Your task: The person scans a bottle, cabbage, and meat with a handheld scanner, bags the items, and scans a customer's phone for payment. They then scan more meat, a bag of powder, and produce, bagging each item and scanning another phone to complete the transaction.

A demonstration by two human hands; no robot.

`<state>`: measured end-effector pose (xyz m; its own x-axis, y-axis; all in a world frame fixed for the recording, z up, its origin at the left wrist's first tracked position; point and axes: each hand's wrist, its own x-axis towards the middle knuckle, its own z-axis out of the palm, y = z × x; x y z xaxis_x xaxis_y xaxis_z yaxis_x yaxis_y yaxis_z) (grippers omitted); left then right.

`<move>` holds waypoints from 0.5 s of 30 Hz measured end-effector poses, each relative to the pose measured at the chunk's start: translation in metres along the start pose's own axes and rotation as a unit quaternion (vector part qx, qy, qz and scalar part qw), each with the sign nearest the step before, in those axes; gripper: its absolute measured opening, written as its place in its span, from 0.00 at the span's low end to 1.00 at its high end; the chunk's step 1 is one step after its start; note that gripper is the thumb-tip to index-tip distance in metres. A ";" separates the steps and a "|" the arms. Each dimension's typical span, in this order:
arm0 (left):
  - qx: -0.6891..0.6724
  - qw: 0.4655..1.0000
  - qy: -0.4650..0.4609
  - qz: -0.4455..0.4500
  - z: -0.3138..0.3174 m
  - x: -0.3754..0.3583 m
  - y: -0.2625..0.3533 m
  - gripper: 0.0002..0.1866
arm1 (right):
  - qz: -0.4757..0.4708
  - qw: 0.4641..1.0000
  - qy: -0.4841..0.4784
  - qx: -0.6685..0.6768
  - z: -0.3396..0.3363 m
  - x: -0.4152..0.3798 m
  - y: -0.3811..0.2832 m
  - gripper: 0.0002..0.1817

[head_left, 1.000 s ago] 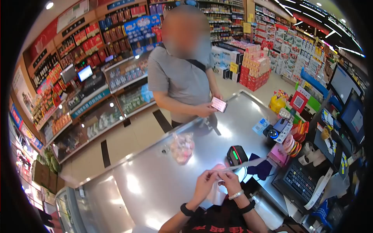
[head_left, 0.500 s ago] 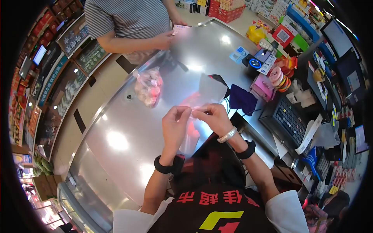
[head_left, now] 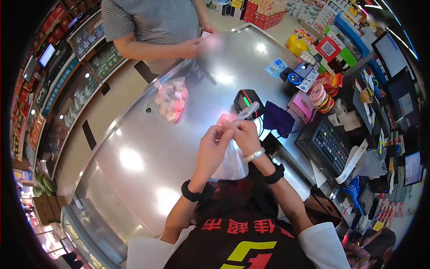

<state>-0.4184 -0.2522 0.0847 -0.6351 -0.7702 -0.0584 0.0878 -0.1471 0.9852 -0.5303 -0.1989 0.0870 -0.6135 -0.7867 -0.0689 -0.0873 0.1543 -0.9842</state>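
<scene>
A thin translucent plastic bag (head_left: 233, 163) hangs from my fingers, close to my apron, over the metal counter (head_left: 148, 179). Its gathered top is pinched in my left hand (head_left: 214, 148). My right hand (head_left: 245, 138) grips the same bag beside it, with a bunched strip of plastic sticking up above the fingers. Just beyond my hands stands a black scanner (head_left: 246, 102) with a green light. A tied clear bag of pale round items (head_left: 171, 101) lies on the counter, to the left of and beyond my hands.
Across the counter a person in a striped shirt (head_left: 152, 27) holds something small. To the right are a dark purple cloth (head_left: 277, 119), a keyboard (head_left: 331, 143), rolls of tape (head_left: 320, 96) and a round blue-lit device (head_left: 294, 79). Shelves line the left.
My hands have moved slightly, with the bag's plastic now bunched above my right fingers and its body lower, nearer my apron. The scanner, previously largely covered by plastic, now shows.
</scene>
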 end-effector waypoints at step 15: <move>-0.544 0.815 0.149 -0.132 -0.171 0.096 -0.013 0.08 | -0.019 0.935 0.018 -0.354 -0.062 -0.019 0.063 0.24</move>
<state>-0.3494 -0.4303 0.0385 -0.5414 -0.7154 -0.4417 0.7101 -0.6704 0.2152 -0.5731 -0.1375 0.0361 -0.6234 -0.7817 -0.0180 -0.5998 0.4929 -0.6303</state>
